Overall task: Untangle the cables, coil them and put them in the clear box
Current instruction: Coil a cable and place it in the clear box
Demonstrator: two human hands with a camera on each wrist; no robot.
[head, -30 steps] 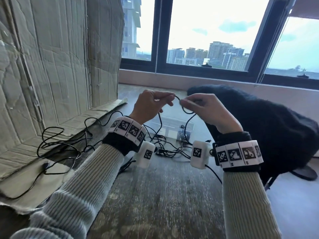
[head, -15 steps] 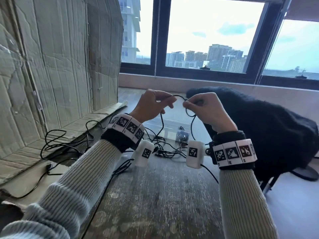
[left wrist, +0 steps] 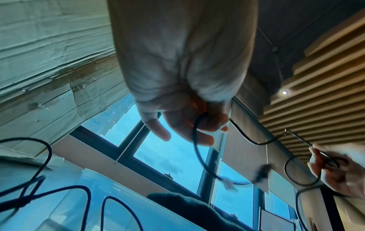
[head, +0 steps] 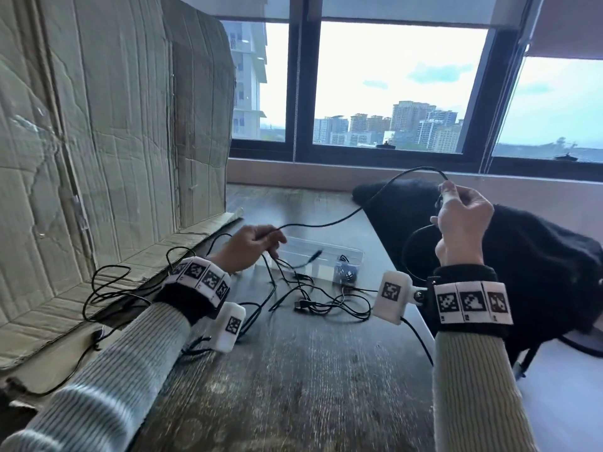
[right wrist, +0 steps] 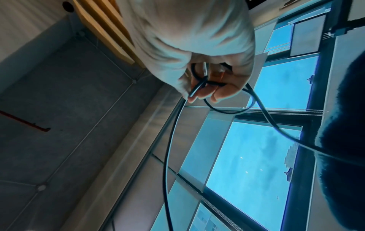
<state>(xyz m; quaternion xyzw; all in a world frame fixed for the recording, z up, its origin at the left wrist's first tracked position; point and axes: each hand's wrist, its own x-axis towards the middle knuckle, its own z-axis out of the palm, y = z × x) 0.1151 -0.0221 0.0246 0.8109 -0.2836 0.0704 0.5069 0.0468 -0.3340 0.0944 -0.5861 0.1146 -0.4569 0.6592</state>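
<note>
A thin black cable (head: 342,216) runs through the air between my hands. My left hand (head: 251,244) grips it low over the table, just before the clear box (head: 326,256); its plug end (head: 313,257) dangles blurred below the hand. My right hand (head: 460,216) is raised at the right and holds small loops of the same cable (right wrist: 199,82) pinched in its curled fingers. In the left wrist view the cable (left wrist: 197,150) passes through the curled left fingers. More black cables (head: 319,301) lie tangled on the table. A coiled cable (head: 346,272) lies in the box's right end.
A tall creased cardboard sheet (head: 114,141) stands at the left, its flap on the table with cable loops (head: 107,288) over it. A black fuzzy garment (head: 538,262) covers the right side. The dark wooden table (head: 310,370) reaches to the window sill.
My hands have drawn apart: the left dropped down toward the box, the right rose to the right. The cable between them now stretches long, and the view has tilted up.
</note>
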